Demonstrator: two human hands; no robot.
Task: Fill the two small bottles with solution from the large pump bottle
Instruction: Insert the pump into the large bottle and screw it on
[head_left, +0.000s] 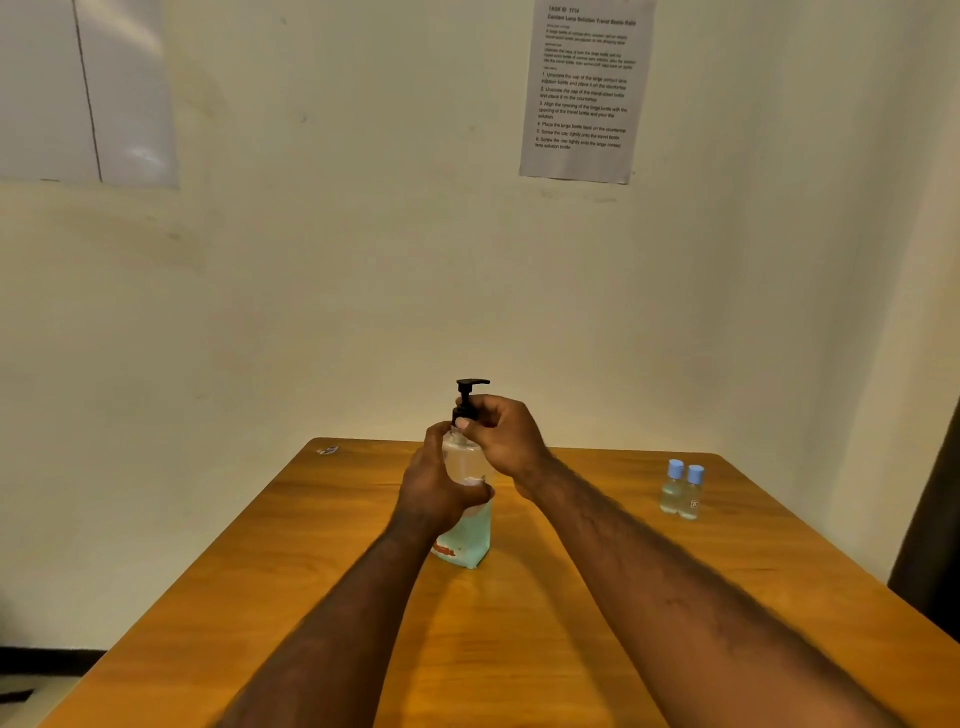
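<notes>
Large pump bottle (464, 543) stands on its base at mid-table, a bit toward the far edge. Long axis is vertical, near enough upright. Clear body with pale blue-green liquid in the lower part and an orange label patch low on the left side. The black pump head (471, 385) is on top, with the spout pointing to the person's right and roughly parallel to the far table edge.

Left hand (435, 491) grips the bottle's body from the left. The fingers are curled round the clear upper section and the thumb tip shows on the front face. Right hand (503, 435) comes in from the right at neck height, fingers and thumb bunched together and pinching the black collar under the spout. One thumbnail is visible against the collar. Both forearms are bare and converge on the bottle from the near edge.

Two small bottles (681, 492) stand upright at the far right of the table, well apart from the pump bottle. They sit side by side, touching or nearly so, I can't tell which. Both have blue caps on and clear, pale-tinted bodies. The fill level is unclear.

Table (571, 634) has a wood-grain top in warm orange-brown, with its far edge pushed against the wall. A small pale scrap (327, 450) lies at the far left corner, too small to identify.

The wall (363, 260) is plain cream. A printed sheet (583, 88) with numbered lines is stuck up at upper right. A glossy white panel (83, 88) is at upper left. A dark vertical edge (930, 545) shows at far right.
</notes>
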